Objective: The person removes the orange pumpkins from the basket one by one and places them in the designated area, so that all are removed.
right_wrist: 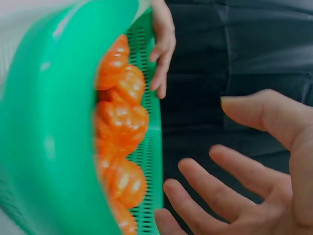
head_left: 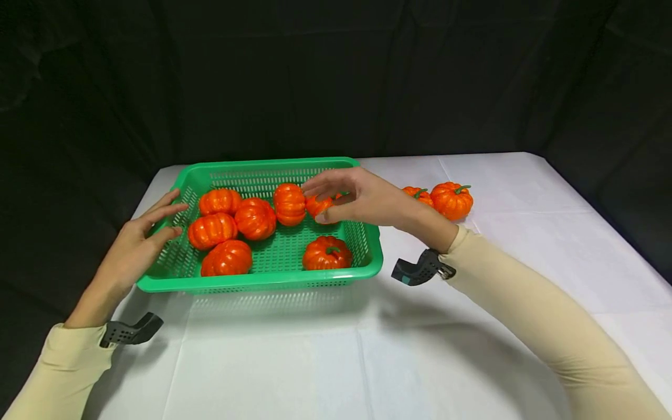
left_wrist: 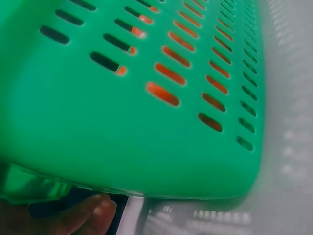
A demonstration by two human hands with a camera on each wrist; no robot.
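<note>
While the right hand (head_left: 357, 197), fingers spread, hangs over a pumpkin (head_left: 315, 206) – likely light, stiff, slippery, best cupped round its ribs – inside the green basket (head_left: 262, 283), the left hand (head_left: 131, 248) is spread at its end.

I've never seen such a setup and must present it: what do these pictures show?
There's no machine here, just a person's left hand and right hand. The wide picture looks down from the head; the close-up of green plastic is from the left wrist, the other from the right wrist. On the white table, a green basket has seven orange pumpkins in view; two more pumpkins lie right of it. The left hand is at the basket's left rim. The right hand is over it, holding nothing.
</note>
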